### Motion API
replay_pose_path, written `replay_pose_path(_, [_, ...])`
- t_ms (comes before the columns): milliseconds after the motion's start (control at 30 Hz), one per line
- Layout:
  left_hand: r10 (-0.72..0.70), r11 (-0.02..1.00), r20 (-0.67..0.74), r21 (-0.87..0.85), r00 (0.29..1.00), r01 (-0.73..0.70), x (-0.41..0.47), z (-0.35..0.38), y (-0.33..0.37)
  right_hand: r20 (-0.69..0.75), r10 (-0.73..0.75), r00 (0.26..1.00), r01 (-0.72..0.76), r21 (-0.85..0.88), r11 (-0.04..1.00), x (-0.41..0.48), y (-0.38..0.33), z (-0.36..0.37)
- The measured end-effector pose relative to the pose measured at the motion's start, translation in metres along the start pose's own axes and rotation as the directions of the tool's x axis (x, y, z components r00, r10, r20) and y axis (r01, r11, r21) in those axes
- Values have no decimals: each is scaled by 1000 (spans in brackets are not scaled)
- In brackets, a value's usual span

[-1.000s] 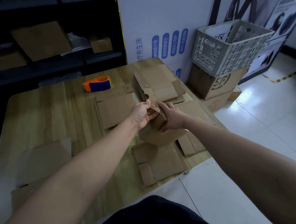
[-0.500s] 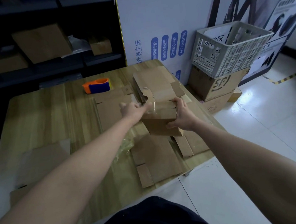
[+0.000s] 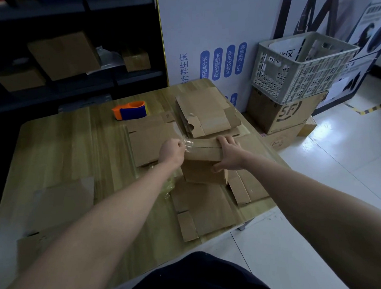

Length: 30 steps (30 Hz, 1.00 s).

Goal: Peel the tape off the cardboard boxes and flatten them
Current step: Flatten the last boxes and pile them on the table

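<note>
A small brown cardboard box [image 3: 202, 165] stands upright on the wooden table [image 3: 59, 151], still in box shape. My right hand [image 3: 228, 153] grips its right end, fingers over the top and thumb on the front face. At the box's top left corner my left hand [image 3: 172, 151] pinches a strip of clear tape [image 3: 188, 144] that is lifted off the top seam. Flattened boxes lie around it: one to the left [image 3: 149, 137], a stack behind [image 3: 205, 112], one in front [image 3: 201, 210] and one at the right [image 3: 247, 185].
An orange and blue tape dispenser [image 3: 130, 110] sits at the table's far side. Crumpled clear tape [image 3: 168, 185] lies under my left forearm. More flat cardboard [image 3: 62, 202] lies at the table's left. A grey crate [image 3: 300, 65] on stacked boxes [image 3: 287, 112] stands on the floor to the right.
The box has been turned upright and set on the table. My right hand shifted to its right end, while my left hand moved left, pulling tape from the top seam.
</note>
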<state>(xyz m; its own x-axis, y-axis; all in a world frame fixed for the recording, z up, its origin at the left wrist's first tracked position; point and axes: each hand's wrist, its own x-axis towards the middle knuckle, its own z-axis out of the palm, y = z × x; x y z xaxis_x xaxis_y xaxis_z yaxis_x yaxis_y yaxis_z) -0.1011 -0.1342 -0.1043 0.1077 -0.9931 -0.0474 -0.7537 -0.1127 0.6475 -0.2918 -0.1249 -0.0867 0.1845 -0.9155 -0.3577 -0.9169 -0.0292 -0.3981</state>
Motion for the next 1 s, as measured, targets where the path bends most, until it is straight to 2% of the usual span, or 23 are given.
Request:
replay_pose_path(67, [3, 999, -17, -51, 1000, -4, -2, 1, 1, 37, 7, 999, 0, -198, 980, 0, -9, -4])
replay_pose_path(133, [7, 991, 2, -135, 1000, -7, -5, 3, 9, 47, -3, 999, 17, -295, 955, 1, -20, -3])
replay_pose_path(267, [33, 929, 123, -370, 992, 15, -9, 3, 17, 5, -27, 1000, 28, -231, 973, 5, -30, 8])
replay_pose_path(367, [64, 896, 189, -443, 980, 27, -12, 2, 12, -6, -37, 999, 35, -184, 982, 8, -26, 8])
replay_pose_path(467, [50, 869, 168, -492, 984, 40, -17, -2, 11, -41, -79, 996, 67, -251, 966, 7, -26, 2])
replay_pose_path(567, [-88, 779, 96, -613, 991, 128, -17, 0, 10, -104, -139, 985, 98, -331, 939, 7, -32, -6])
replay_pose_path(700, [-286, 745, -30, -636, 958, 202, -17, 2, 19, -146, -158, 977, 95, -369, 924, 8, -49, -11])
replay_pose_path(833, [-549, 507, -5, -798, 836, 328, -8, -15, -6, -178, -100, 979, 38, -320, 947, 4, -35, -15])
replay_pose_path(867, [-570, 505, -17, -796, 822, 334, -5, -21, -21, -183, -82, 980, 20, -315, 949, 1, -27, -17])
replay_pose_path(1000, [-607, 610, -130, -709, 784, 355, -7, -36, -62, -244, -20, 970, -52, -285, 957, -4, -9, -21])
